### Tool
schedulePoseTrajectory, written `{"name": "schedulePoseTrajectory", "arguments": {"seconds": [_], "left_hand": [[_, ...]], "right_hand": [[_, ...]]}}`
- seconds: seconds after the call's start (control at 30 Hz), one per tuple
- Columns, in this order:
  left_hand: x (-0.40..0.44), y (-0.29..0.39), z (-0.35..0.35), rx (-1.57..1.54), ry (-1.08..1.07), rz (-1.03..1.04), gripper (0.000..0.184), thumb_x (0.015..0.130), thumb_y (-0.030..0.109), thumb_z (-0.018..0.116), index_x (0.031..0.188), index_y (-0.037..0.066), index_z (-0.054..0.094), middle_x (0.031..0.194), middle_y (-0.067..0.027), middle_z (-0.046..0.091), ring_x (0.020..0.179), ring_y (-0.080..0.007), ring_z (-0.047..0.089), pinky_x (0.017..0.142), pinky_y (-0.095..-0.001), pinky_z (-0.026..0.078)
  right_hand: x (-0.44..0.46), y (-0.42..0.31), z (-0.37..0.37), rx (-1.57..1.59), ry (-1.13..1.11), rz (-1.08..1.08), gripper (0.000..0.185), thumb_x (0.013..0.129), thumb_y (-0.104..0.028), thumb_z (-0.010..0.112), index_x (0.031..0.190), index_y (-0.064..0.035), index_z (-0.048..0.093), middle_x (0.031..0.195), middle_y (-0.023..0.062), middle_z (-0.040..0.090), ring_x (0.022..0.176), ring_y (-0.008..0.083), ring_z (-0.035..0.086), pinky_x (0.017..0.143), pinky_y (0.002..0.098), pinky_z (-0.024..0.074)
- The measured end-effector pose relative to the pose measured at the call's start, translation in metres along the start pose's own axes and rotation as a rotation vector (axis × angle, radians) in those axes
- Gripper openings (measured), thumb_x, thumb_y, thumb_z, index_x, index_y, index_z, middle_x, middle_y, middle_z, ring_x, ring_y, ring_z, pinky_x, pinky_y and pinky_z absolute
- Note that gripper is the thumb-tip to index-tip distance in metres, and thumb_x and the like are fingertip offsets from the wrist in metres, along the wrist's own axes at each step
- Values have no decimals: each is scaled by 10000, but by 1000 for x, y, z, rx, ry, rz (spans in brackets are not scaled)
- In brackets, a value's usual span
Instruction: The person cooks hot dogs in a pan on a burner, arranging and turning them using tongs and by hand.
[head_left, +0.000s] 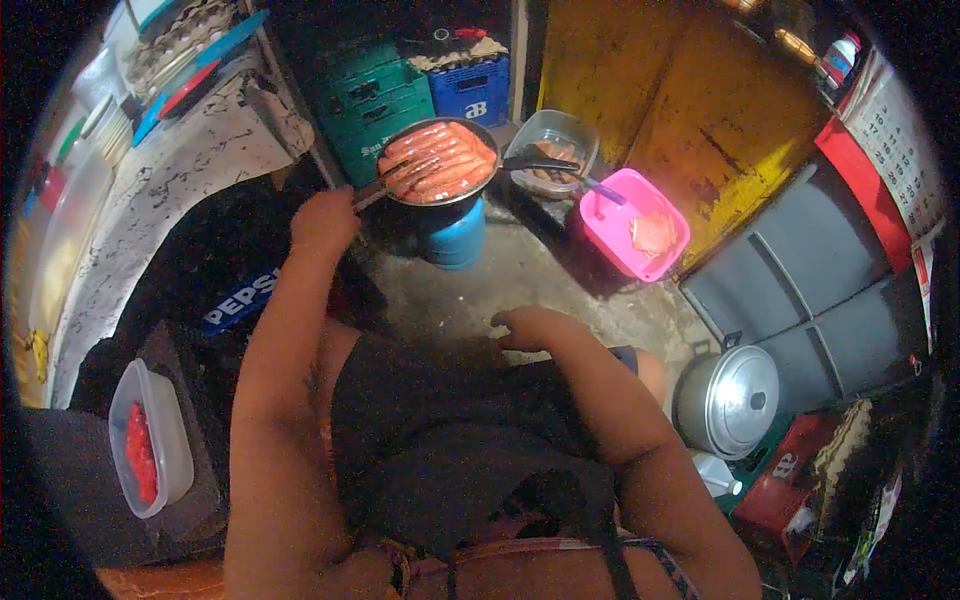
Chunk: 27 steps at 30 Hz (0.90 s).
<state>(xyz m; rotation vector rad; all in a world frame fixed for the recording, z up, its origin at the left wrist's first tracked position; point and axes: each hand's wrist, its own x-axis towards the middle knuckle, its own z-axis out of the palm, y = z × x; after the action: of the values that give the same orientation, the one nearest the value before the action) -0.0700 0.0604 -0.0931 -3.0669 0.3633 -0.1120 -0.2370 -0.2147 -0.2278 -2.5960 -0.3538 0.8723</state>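
Note:
My left hand [325,222] is closed around the handle of a metal utensil [372,193], whose far end reaches over the pan. In the round pan [440,203] lie several glossy reddish sausages [440,160]. The pan sits above a blue gas canister [457,240], and its black handle [540,163] points right. My right hand [528,330] hangs over my lap with its fingers apart, holding nothing.
A clear container [552,125] with food and a pink basin [620,258] stand right of the pan. Green crates [375,110] are behind. A lidded pot [728,400] stands right; a tub [172,440] with red pieces sits left.

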Motion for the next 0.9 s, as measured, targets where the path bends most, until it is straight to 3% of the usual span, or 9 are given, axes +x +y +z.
{"name": "schedulePoseTrajectory", "arguments": {"seconds": [0.27,0.47,0.9], "left_hand": [[37,-6,-17,173,108,142,195,836,140,553,964,57,672,1020,-171,685,942,-357,669,787,-474,539],[47,-9,-32,209,72,174,208,853,132,537,971,52,688,996,-182,688,937,-355,674,793,-475,541],[-3,1,-35,156,87,145,207,861,109,504,954,61,682,1012,-179,683,953,-345,669,808,-467,536]], "right_hand": [[6,5,3,-1,15,-28,559,844,-375,656,1325,-116,537,1261,193,589,1153,376,561,962,453,452],[1,6,0,44,22,-27,548,846,-357,658,1321,-113,537,1263,191,587,1156,378,559,966,455,452],[2,3,0,22,0,-8,580,846,-377,653,1345,-116,515,1300,183,566,1183,376,542,992,454,436]]}}
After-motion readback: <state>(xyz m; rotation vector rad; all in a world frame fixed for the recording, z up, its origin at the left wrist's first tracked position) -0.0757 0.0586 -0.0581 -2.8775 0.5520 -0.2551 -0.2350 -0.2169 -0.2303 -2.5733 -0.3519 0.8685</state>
